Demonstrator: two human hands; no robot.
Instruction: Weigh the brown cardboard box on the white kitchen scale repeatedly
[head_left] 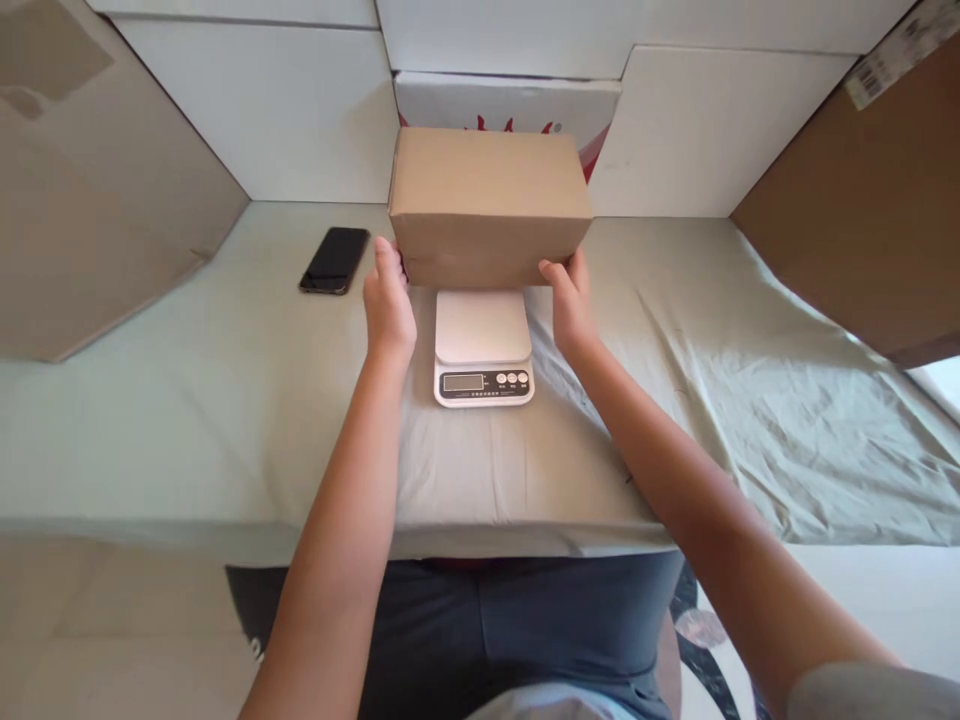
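The plain brown cardboard box (489,205) hides its own underside and the back edge of the white digital kitchen scale (483,347). Left hand (388,300) and right hand (571,300) clasp the box's lower corners, just behind the scale.

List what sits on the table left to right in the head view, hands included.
Phone → left hand → kitchen scale → right hand. The cardboard box spans from hand to hand behind the scale, so it is left out of the order.
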